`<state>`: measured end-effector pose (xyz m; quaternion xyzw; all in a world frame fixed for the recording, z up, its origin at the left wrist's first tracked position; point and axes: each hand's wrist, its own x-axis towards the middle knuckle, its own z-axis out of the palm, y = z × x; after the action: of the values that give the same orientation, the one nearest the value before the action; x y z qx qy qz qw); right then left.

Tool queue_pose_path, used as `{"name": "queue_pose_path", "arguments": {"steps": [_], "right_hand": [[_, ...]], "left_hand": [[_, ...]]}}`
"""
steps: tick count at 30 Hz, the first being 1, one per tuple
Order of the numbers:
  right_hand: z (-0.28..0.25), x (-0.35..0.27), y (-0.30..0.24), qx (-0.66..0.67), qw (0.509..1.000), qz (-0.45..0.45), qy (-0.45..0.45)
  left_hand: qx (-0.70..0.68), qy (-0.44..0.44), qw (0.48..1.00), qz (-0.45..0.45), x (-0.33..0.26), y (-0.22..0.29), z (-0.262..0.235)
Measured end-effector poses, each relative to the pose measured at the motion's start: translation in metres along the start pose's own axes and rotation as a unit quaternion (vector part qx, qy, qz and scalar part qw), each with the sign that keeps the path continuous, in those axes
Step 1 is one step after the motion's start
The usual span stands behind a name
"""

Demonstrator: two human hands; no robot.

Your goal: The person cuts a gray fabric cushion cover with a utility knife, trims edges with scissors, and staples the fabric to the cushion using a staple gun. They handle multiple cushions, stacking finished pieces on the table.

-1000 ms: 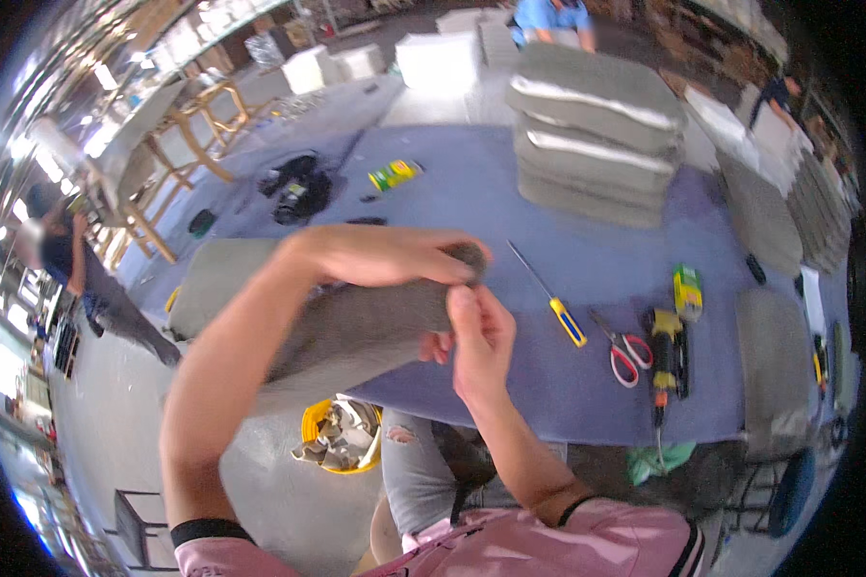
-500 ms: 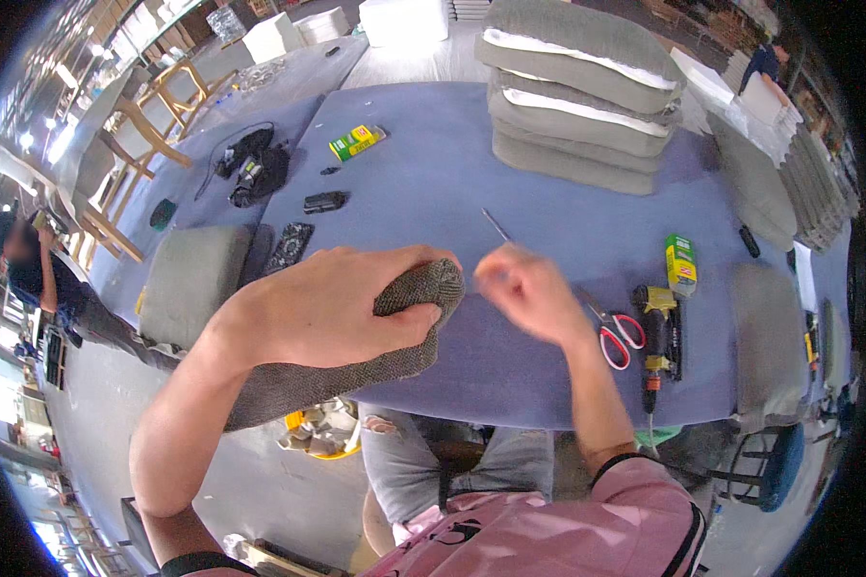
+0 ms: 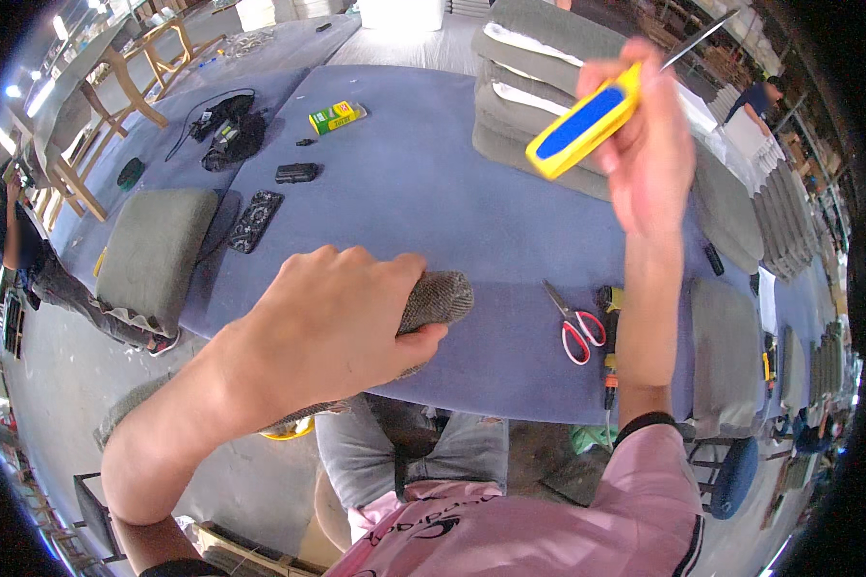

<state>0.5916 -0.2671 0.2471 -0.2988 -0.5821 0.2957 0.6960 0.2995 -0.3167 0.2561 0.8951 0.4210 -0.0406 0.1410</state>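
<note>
Left hand clamps the grey cushion; right hand, at one o'clock, grips a screwdriver aloft, seemingly not yet applied

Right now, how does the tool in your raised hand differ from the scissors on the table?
The screwdriver has a yellow and blue handle; the scissors have red handles. The screwdriver is held up in the air by the right hand, while the scissors lie flat and untouched on the blue table. The screwdriver ends in one thin metal shaft; the scissors have two crossed blades. Both are small hand tools with metal working ends.
</note>
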Motion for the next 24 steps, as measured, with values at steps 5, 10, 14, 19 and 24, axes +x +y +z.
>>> {"name": "queue_pose_path", "arguments": {"steps": [5,10,14,19,24], "right_hand": [[0.047,-0.025,-0.008,-0.056,0.958,0.113,-0.258],[0.018,0.015,-0.037,-0.039,0.986,-0.017,-0.159],[0.054,-0.032,-0.039,-0.104,0.965,0.043,-0.238],[0.016,-0.002,-0.101,-0.1,0.955,-0.272,0.061],[0.005,-0.007,-0.084,-0.172,0.941,-0.277,0.09]], "left_hand": [[0.012,0.009,1.0,0.011,-0.003,0.005,0.002],[0.005,0.023,0.999,0.042,0.001,-0.001,0.007],[0.012,0.031,0.998,0.046,0.0,-0.011,0.009],[0.003,0.049,0.996,0.075,0.008,-0.009,0.009],[0.004,0.09,0.993,0.071,0.006,-0.015,0.009]]}}
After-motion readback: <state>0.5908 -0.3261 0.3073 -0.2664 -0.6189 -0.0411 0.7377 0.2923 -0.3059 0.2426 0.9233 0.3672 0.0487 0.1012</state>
